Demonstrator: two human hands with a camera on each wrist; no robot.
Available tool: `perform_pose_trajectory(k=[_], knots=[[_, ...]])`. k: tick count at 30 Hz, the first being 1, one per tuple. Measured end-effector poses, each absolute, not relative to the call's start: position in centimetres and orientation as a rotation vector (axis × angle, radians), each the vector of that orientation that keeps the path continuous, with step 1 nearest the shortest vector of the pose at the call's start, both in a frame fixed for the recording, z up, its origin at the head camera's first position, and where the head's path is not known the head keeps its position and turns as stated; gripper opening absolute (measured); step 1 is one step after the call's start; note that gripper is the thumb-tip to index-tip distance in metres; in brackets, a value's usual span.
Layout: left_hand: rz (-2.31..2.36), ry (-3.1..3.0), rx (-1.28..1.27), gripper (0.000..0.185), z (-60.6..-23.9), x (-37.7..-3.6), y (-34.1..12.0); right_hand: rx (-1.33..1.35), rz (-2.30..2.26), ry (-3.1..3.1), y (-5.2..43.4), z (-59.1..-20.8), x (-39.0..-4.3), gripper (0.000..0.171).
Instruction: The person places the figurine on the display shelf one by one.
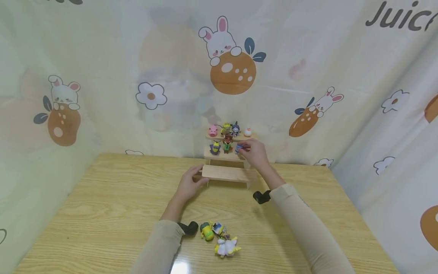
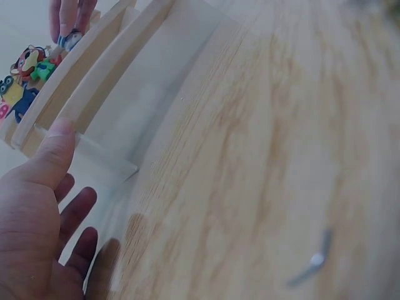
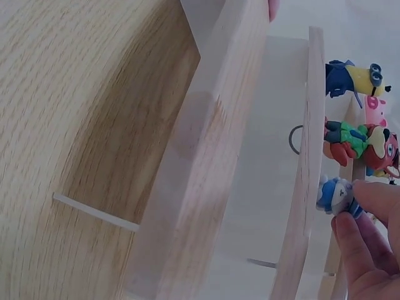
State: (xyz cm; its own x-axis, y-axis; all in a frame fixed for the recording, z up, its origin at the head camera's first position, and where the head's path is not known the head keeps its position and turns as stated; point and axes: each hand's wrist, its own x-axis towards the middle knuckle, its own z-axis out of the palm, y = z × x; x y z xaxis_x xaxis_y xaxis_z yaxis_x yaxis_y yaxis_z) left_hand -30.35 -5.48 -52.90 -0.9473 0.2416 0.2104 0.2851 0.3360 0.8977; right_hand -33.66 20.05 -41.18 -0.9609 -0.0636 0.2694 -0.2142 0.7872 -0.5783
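Note:
My right hand pinches a small blue-and-white figurine between thumb and fingers, at the right part of the middle step of a wooden tiered stand. On that step, to its left, stand a red fox figure in green clothes and a yellow minion figure in dark blue. My left hand is at the left end of the lowest step. Its thumb touches the step's corner in the left wrist view, while the other fingers extend loosely below.
Along the top step stand a pink pig, a yellow figure, a dark blue-grey figure and a white chicken-like figure. Nearer me on the table lie a yellow-green figure, a white-and-yellow figure and another small toy. A printed curtain hangs behind.

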Motion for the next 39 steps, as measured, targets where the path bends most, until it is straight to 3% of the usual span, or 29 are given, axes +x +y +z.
perform_pose_trajectory(k=[39], knots=[[-1.719, -2.517, -0.505, 0.064, -53.04, -30.18, -5.45, 0.208, 0.928, -2.735, 19.54, -40.88, -33.08, 0.023]])
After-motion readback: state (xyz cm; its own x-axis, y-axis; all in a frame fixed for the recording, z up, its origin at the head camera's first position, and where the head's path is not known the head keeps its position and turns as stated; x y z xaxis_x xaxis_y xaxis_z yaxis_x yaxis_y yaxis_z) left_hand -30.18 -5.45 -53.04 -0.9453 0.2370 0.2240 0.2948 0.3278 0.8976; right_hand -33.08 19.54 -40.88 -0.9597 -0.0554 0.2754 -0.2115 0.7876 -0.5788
